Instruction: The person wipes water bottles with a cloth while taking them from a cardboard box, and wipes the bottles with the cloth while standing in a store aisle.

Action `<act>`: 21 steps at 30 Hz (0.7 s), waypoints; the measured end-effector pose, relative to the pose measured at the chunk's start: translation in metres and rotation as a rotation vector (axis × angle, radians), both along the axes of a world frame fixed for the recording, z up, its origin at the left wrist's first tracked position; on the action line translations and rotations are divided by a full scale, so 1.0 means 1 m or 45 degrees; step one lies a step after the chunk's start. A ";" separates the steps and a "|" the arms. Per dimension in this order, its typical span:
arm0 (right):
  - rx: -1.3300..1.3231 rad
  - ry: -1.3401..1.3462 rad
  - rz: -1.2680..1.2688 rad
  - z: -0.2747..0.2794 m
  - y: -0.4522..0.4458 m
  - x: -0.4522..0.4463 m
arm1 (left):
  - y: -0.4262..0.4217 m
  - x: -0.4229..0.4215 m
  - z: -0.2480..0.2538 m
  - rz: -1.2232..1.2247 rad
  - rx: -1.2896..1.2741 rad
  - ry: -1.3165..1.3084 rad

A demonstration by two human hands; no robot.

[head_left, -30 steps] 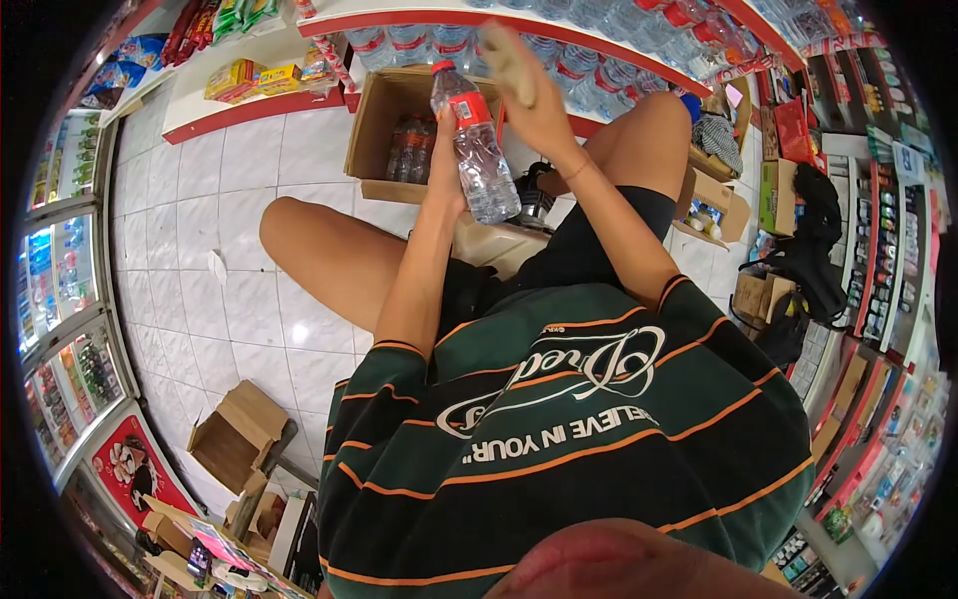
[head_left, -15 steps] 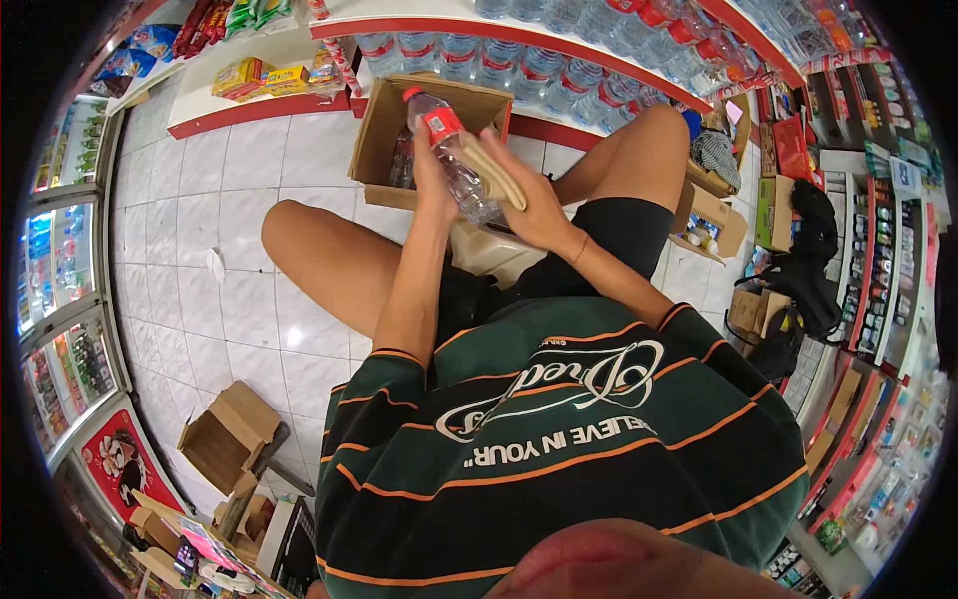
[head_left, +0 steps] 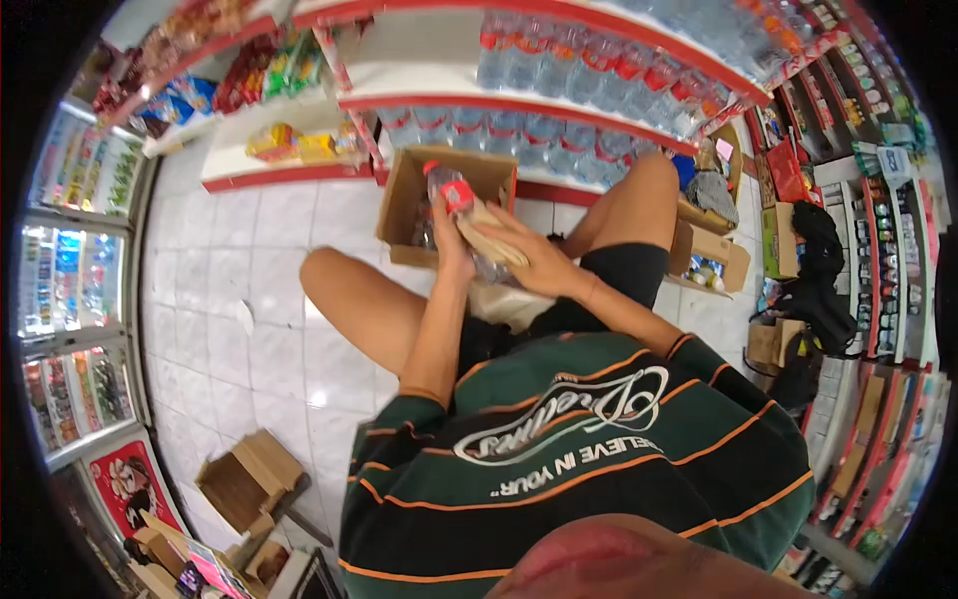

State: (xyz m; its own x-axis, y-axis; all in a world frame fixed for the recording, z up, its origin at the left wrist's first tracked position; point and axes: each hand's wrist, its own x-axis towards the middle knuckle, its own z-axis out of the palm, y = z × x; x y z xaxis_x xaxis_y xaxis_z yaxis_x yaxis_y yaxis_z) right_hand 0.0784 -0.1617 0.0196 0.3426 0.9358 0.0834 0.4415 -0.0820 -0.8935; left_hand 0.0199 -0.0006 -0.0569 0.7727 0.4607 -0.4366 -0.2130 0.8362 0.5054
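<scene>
Below, tiled floor (head_left: 235, 265); around, shelves (head_left: 409, 65).

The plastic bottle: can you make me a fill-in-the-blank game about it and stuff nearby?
The cap on the plastic bottle is ____.
The right hand holds a beige cloth against the ____.
The open box behind the bottle is made of ____.
The lettering on the striped shirt is ____.

Missing words: red; bottle; cardboard; white.

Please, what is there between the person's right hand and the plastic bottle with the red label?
A folded beige cloth lies between the right hand and the red-capped plastic bottle; the head view shows this.
</scene>
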 end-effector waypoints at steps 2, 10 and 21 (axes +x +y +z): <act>0.090 0.062 0.000 0.011 -0.002 0.011 | -0.006 0.007 0.016 0.182 0.053 -0.007; 0.309 -0.210 -0.216 0.021 0.024 0.060 | -0.049 0.014 0.062 -0.085 -0.015 -0.012; 0.508 0.084 -0.092 0.148 0.100 0.133 | 0.078 0.107 0.192 0.166 0.120 -0.101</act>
State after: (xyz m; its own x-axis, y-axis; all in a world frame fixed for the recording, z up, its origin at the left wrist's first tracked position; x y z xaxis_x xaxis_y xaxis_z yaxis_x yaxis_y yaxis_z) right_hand 0.2117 -0.0613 0.1676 0.4230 0.8077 0.4107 0.3879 0.2482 -0.8877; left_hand 0.1268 0.0778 0.1347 0.7339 0.5956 -0.3267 -0.3590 0.7483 0.5578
